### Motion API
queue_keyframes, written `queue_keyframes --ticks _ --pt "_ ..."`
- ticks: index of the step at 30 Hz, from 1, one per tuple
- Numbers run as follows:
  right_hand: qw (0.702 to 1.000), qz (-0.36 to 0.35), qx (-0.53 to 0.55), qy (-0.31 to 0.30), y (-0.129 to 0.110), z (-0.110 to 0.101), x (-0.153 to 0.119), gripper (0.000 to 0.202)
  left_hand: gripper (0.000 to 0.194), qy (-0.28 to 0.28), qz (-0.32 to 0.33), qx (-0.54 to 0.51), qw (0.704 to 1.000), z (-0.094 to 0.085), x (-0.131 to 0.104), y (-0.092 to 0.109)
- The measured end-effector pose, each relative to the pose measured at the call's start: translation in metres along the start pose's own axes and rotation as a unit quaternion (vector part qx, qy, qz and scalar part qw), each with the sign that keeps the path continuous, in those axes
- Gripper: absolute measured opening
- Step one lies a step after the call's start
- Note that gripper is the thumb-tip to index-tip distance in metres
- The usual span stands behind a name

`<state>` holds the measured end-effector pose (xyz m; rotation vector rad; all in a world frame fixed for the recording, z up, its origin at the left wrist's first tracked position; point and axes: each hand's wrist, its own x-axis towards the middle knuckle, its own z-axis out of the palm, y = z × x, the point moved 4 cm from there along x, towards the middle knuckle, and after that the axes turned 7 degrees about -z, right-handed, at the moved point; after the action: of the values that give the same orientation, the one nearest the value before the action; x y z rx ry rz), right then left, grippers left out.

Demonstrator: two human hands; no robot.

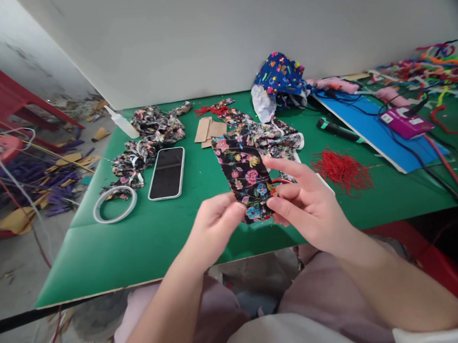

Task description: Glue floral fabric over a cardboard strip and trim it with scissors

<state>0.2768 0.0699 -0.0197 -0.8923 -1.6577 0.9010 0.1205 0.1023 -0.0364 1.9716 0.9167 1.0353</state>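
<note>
A black floral fabric piece (245, 173), flat and rectangular, is held up over the green table (140, 242). My left hand (213, 226) pinches its lower left corner. On the lower right edge my right hand (305, 203) grips it, index finger stretched out; a bit of red cord shows by those fingers. Both hands hover near the table's front edge, above my lap.
A phone (167, 172) lies screen-up left of the fabric, with a tape ring (114, 204) and floral scraps (146, 140) beside it. Cardboard pieces (209, 130), more floral pieces (273, 136), red threads (342, 170), a blue board (380, 133), a blue patterned cloth (281, 76) and a purple device (405, 123) lie behind and right.
</note>
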Motion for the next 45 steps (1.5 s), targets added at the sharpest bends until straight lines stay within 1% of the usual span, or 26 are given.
queue_keyframes --ticks 1,2,4,7,11,13,15,16,19,23,24,27,28,29,30,32,34,35,36,37,38,39,40,42,43,45 --pt "1.0 0.016 0.002 -0.003 0.0 0.002 -0.001 0.046 0.04 -0.038 -0.055 -0.042 0.997 0.004 -0.001 -0.001" --pt "0.999 0.035 0.007 -0.005 0.001 0.003 -0.001 0.047 0.038 -0.059 -0.102 -0.08 0.99 0.008 -0.003 -0.001" --pt "0.997 0.075 0.03 -0.01 0.002 0.007 -0.003 0.052 0.036 -0.069 -0.145 -0.142 0.977 0.013 -0.008 0.001" --pt "0.992 0.102 0.078 -0.006 0.002 0.012 -0.005 0.059 0.038 -0.066 -0.141 -0.188 0.97 0.017 -0.011 0.003" --pt "0.993 0.079 0.089 -0.007 0.0 0.016 -0.005 0.052 0.039 -0.079 -0.134 -0.212 0.965 0.021 -0.012 -0.001" --pt "0.995 0.068 0.078 -0.014 0.0 0.016 -0.005 0.051 0.038 -0.063 -0.145 -0.206 0.966 0.019 -0.011 -0.004" --pt "0.995 0.071 0.064 -0.016 0.001 0.015 -0.005 0.057 0.039 -0.045 -0.147 -0.181 0.971 0.017 -0.011 -0.005" --pt "0.995 0.075 0.058 -0.014 0.002 0.014 -0.004 0.061 0.04 -0.05 -0.14 -0.167 0.975 0.017 -0.012 -0.005" --pt "0.996 0.083 0.034 0.005 0.005 0.011 -0.004 0.069 0.046 -0.093 -0.117 -0.141 0.979 0.022 -0.012 -0.003" --pt "0.997 0.081 -0.005 0.017 0.009 0.006 -0.003 0.066 0.046 -0.092 -0.135 -0.145 0.976 0.023 -0.01 -0.003" --pt "0.996 0.078 -0.02 0.022 0.009 0.004 -0.002 0.066 0.045 -0.106 -0.138 -0.148 0.974 0.024 -0.009 -0.003" --pt "0.993 0.073 -0.074 0.058 0.01 -0.004 0.0 0.067 0.046 -0.193 -0.119 -0.15 0.962 0.028 -0.009 0.003" --pt "0.991 0.072 -0.087 0.07 0.01 -0.007 0.0 0.066 0.048 -0.212 -0.109 -0.15 0.96 0.029 -0.01 0.004" --pt "0.99 0.073 -0.097 0.077 0.01 -0.008 0.0 0.065 0.049 -0.215 -0.1 -0.152 0.959 0.029 -0.01 0.005" --pt "0.989 0.076 -0.104 0.078 0.01 -0.008 -0.001 0.063 0.05 -0.208 -0.097 -0.156 0.961 0.03 -0.01 0.004" --pt "0.988 0.078 -0.108 0.074 0.011 -0.008 -0.001 0.061 0.049 -0.187 -0.111 -0.164 0.962 0.031 -0.01 0.001" --pt "0.991 0.07 -0.097 0.065 0.011 -0.007 0.0 0.063 0.046 -0.155 -0.152 -0.176 0.96 0.033 -0.01 -0.007" --pt "0.993 0.06 -0.085 0.061 0.012 -0.008 0.001 0.063 0.044 -0.12 -0.181 -0.192 0.957 0.032 -0.009 -0.012" --pt "0.994 0.048 -0.074 0.058 0.012 -0.01 0.003 0.063 0.042 -0.067 -0.209 -0.219 0.951 0.03 -0.008 -0.017" --pt "0.995 0.04 -0.073 0.052 0.013 -0.013 0.004 0.061 0.039 -0.001 -0.234 -0.254 0.938 0.025 -0.007 -0.021" --pt "0.994 0.034 -0.09 0.042 0.016 -0.016 0.006 0.057 0.038 0.069 -0.25 -0.296 0.919 0.02 -0.006 -0.024" --pt "0.99 0.038 -0.132 0.019 0.02 -0.018 0.007 0.052 0.038 0.135 -0.259 -0.334 0.896 0.014 -0.005 -0.027" --pt "0.978 0.054 -0.199 -0.023 0.026 -0.019 0.007 0.045 0.039 0.185 -0.26 -0.364 0.875 0.009 -0.005 -0.027" --pt "0.93 0.076 -0.33 -0.139 0.042 -0.016 0.004 0.033 0.039 0.244 -0.253 -0.401 0.846 -0.001 -0.003 -0.025" --pt "0.902 0.08 -0.375 -0.197 0.051 -0.012 0.001 0.028 0.039 0.258 -0.25 -0.412 0.838 -0.006 -0.002 -0.022" --pt "0.859 0.074 -0.44 -0.25 0.065 -0.007 -0.005 0.018 0.038 0.269 -0.25 -0.421 0.829 -0.012 -0.001 -0.018"
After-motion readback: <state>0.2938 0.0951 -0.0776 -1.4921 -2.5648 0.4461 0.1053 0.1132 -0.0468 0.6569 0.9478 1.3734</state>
